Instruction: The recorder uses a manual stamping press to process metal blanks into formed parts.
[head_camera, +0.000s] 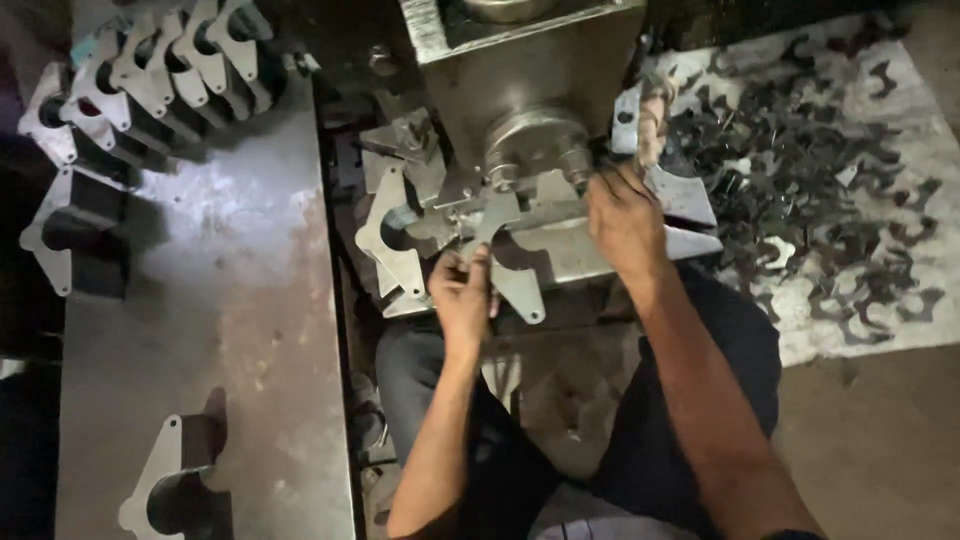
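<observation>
Plainly, left hand (462, 292) pinches flat notched metal bracket (490, 232).

Press body (520, 50) and lower bracket (165, 490) run off frame edges.

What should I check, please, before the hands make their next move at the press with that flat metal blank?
1. Left hand grips the flat metal blank at its lower end: ok.
2. Blank seated squarely under the press head: cannot tell, the spot is dim and crowded.
3. Right hand clear of the press head: not ok, its fingers are right beside it.
4. Finished brackets stacked on the steel table, away from the hands: ok.
5. Scrap cut-outs kept off the work spot: ok, they lie on the floor to the right.
</observation>
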